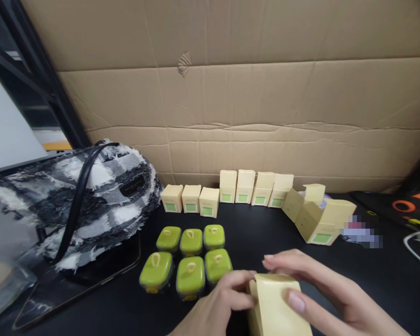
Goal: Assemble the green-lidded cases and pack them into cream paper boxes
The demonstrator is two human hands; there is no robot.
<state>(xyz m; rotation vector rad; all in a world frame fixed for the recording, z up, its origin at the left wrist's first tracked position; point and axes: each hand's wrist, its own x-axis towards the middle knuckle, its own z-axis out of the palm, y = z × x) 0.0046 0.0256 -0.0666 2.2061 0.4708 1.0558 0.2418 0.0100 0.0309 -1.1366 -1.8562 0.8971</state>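
Observation:
A pale yellow box [282, 305] is between my two hands at the bottom edge, its lower part cut off. My left hand [224, 301] grips its left side with curled fingers. My right hand [322, 291] holds it from the right, the thumb on its face and the fingers behind its top edge. To the left are several green-lidded containers [191, 275] in two rows, each with a small yellow loop on the lid. Behind them stand three small closed boxes [191, 199].
Several taller boxes with raised flaps [245, 186] stand before the cardboard wall [231, 98]. Open boxes [318, 221] are at the right, near a crumpled packet. A black-and-white shaggy bag [101, 200] sits on the left. A white cable [413, 252] lies at the far right.

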